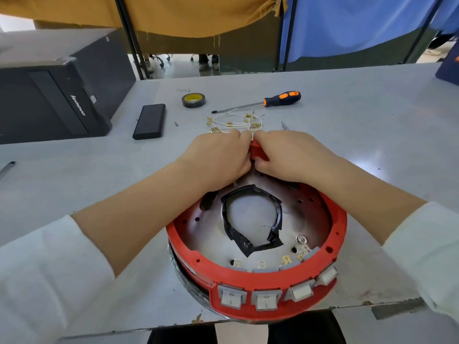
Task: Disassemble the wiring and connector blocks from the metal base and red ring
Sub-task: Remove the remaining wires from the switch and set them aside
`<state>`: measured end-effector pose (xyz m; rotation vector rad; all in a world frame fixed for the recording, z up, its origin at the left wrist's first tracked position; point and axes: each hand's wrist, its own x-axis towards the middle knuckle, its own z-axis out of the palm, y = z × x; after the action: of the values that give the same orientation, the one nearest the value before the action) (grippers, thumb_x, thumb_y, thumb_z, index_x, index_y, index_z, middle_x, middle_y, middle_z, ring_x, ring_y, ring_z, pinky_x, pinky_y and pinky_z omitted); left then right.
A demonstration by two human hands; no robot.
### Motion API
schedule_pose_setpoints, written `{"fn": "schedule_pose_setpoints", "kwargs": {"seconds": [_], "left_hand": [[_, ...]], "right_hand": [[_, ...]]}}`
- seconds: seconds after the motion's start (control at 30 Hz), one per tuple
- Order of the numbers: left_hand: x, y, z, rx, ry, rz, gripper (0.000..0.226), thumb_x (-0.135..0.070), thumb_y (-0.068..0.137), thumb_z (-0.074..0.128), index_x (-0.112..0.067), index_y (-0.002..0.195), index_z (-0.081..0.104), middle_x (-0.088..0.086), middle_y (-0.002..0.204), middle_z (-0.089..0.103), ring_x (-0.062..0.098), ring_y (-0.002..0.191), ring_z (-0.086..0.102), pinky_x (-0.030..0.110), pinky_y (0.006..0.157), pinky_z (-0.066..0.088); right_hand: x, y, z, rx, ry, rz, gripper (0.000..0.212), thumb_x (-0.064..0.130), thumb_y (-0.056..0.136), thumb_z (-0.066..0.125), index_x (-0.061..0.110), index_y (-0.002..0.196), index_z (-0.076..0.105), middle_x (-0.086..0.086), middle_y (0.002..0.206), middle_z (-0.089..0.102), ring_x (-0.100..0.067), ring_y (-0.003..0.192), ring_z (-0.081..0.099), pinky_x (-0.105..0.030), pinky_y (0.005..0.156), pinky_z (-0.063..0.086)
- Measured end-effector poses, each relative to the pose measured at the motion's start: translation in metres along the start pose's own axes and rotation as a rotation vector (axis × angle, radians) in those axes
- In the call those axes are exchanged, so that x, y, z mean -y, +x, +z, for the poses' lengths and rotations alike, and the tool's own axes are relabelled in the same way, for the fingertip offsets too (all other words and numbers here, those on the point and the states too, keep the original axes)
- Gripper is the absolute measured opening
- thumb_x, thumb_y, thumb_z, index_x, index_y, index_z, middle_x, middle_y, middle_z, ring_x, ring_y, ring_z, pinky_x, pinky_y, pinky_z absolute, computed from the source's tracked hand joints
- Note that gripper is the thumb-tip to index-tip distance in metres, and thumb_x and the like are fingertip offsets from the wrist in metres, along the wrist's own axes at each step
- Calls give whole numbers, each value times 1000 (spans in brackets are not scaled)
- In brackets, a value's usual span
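Both hands are working the far side of the red ring (258, 278). The left hand (218, 157) and right hand (288, 155) are curling their fingers round a red block (259, 152) sitting at the ring's far rim, knuckle to knuckle, so both grips are clamping on it. Can't tell what's going on under the fingers, they're hiding it.

The ring is sitting on the metal base (250, 217) at the near edge of the counter (372, 135), overhanging it a bit. Progress looks decent: a pile of white wires (236, 124) with brass terminals is lying loose toward the far middle of the counter, and the base looks mostly stripped. What's left, I'd guess: the rocker switches (265, 297) are sitting in the near wall of the ring, their tabs bare inside, and black tape (250, 217) is ringing the centre hole.

Further back a screwdriver (258, 103) and a tape roll (193, 100) are lying near the far edge, a black bar (149, 121) left of them, and a Lenovo PC case (54, 95) at the far left corner. Yellow and blue curtains are hanging behind.
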<state>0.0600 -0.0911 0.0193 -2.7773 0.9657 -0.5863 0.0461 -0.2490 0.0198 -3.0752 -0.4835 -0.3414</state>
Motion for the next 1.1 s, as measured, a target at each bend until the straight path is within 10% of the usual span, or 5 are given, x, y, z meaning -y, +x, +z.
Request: {"fn": "schedule_pose_setpoints", "kwargs": {"seconds": [0.17,0.93,1.1], "left_hand": [[-5,8,6,32,153,-4,20,-22,91,36,-10,103,44,10,101,60,34,82,62,33,50,26],[-2,3,0,21,127,-8,37,-29,96,37,-10,128,40,8,120,54,35,83,61,33,50,26],[1,-7,-2,-67,313,49,23,-24,82,65,-6,95,65,7,81,62,25,37,51,21,35,18]], "right_hand": [[1,0,0,-15,-40,-11,22,32,88,47,16,104,48,-7,98,63,-28,78,51,-31,46,17],[2,-2,-7,4,-2,23,15,32,90,44,17,91,42,-5,89,57,-24,72,41,-29,46,16],[3,-2,-5,0,-6,7,16,32,90,44,17,86,39,-7,93,60,-24,72,41,-29,46,15]]}}
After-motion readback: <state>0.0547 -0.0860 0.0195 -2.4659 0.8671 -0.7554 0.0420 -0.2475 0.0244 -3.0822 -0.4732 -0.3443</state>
